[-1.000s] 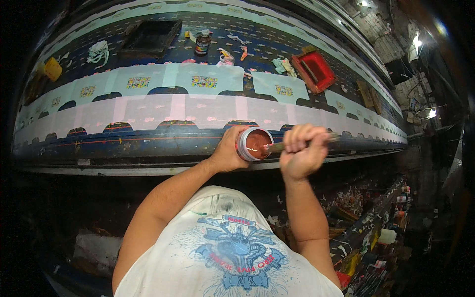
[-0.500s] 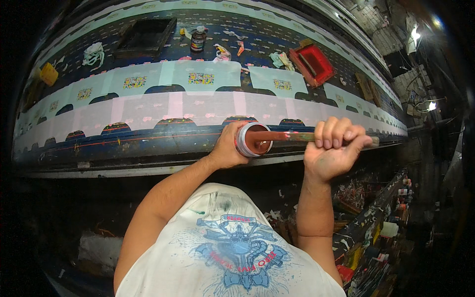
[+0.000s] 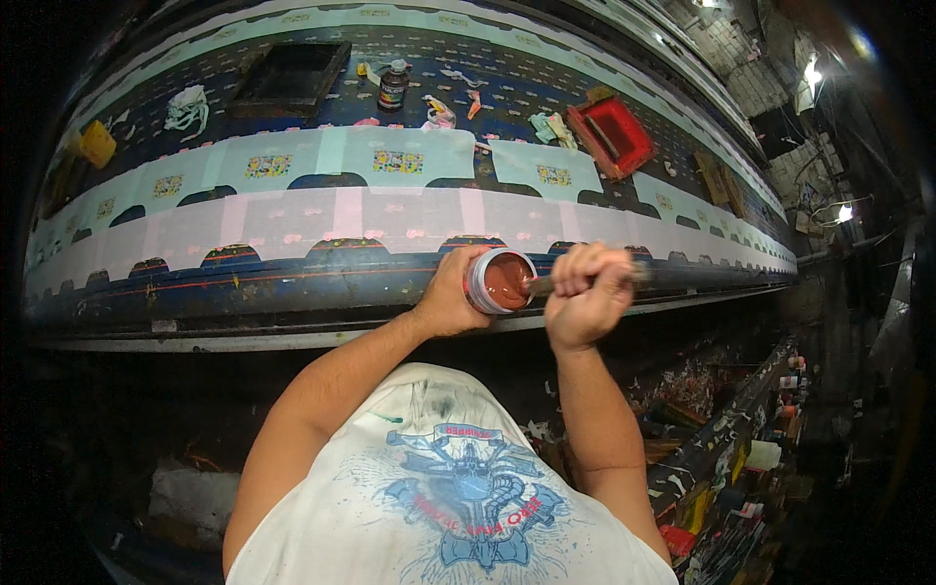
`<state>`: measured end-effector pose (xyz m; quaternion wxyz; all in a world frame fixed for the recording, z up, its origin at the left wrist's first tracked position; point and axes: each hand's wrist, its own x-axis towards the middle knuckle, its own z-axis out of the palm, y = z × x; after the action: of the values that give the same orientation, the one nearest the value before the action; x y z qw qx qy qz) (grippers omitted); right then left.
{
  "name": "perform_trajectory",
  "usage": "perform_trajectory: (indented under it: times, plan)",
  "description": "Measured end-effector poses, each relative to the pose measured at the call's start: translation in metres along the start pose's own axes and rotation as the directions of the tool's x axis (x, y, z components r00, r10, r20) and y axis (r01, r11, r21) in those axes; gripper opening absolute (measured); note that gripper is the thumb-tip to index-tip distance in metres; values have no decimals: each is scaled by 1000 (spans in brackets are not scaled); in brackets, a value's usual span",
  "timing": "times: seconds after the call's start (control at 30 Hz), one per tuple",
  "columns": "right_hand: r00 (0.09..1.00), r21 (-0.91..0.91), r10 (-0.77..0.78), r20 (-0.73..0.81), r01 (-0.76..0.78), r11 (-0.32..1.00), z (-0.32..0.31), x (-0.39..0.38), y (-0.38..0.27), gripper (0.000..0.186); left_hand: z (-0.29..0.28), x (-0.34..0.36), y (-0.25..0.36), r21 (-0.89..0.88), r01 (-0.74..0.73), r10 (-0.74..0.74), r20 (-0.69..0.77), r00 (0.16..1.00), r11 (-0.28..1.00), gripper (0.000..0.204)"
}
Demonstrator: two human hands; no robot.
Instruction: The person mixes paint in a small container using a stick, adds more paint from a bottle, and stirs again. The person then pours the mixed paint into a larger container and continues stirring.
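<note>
My left hand point(image 3: 454, 292) clasps an open jar point(image 3: 472, 283) of reddish-brown paste point(image 3: 503, 277); right of those fingers, my right hand point(image 3: 588, 292) grips a stick point(image 3: 541, 286) reaching the jar's mouth. Beyond my fingers lie pink sheets point(image 3: 402, 222), then pale green ones point(image 3: 327, 164).

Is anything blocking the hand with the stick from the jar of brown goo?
No, nothing visible is. The right hand grips the stick, which reaches straight to the mouth of the open jar, held by the left hand.

Printing workshop, long stained table point(image 3: 292, 289), rows of printed mint panels point(image 3: 434, 168), jar of red-brown paint point(image 3: 503, 281)
</note>
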<state>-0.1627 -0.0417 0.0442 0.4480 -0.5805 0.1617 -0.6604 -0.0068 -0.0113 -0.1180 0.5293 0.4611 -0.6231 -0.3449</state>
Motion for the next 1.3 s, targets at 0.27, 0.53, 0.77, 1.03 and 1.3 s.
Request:
perform_trajectory:
  times: [0.27,0.53,0.77,1.03,1.3]
  plan:
    - [991,67,-129,33,127,990,-1,32,-28,51,-1,-2,-5,-27,9,-9,-8,1000,1000,108]
    - [917,120,146,-370,-109,987,-16,37,-24,49,0,-1,-7,-4,-26,26,-23,999,1000,105]
    - [866,133,137,-481,-83,988,-46,77,-80,51,-1,-2,-6,16,5,-5,-4,1000,1000,113]
    - [962,41,-13,-271,25,999,-34,64,-85,51,-1,-2,-7,-13,13,-13,-4,1000,1000,111]
    - [974,-30,177,-141,-183,983,-22,-4,19,42,-2,0,-9,-10,-64,63,-34,997,998,109]
